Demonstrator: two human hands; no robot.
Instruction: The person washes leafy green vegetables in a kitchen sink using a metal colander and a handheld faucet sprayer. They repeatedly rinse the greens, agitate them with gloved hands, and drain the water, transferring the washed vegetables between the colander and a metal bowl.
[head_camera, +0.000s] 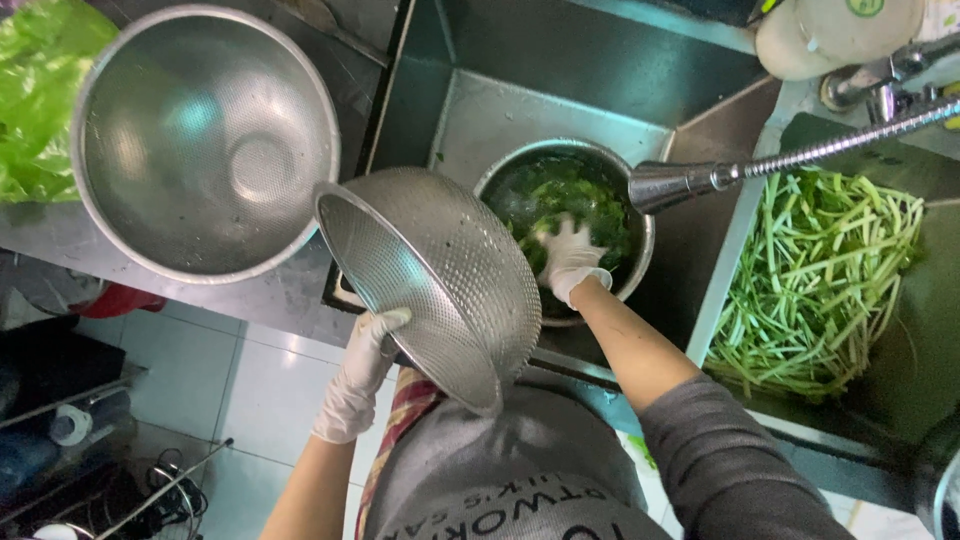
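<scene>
Two gloved hands work at a recessed stainless-steel sink (560, 60), seen from above; all positions are given relative to this sink. Far to its left, a crumpled translucent green plastic bag (40, 95) lies on the metal counter. Between the bag and the sink rests a large round perforated steel bowl (205, 140), its dull, finely dotted inner surface facing up. Below that counter, pale square floor tiles (240, 380) and dark clutter with cables are visible. At the sink's left front edge, the left hand (365, 375), in a thin white glove, holds a perforated stainless-steel colander (435, 280) tilted on its side; the thumb lies over the rim, while the remaining fingers are hidden behind the metal, so their posture cannot be told. Inside the sink stands a smaller round steel pot (610, 165) holding water and dark leafy greens (570, 195). The right hand (570, 255), also in a white glove, is plunged among these leaves with fingers spread and slightly curled into the greens; a grey sleeve covers the upper arm. Above the pot's right rim hangs the chrome head of a flexible ribbed metal faucet hose (700, 178). To the sink's right, a heap of long, thin pale-green vegetable stems (820, 275) fills a second dark basin. Behind it stands a cream-coloured rounded plastic container (830, 35).
</scene>
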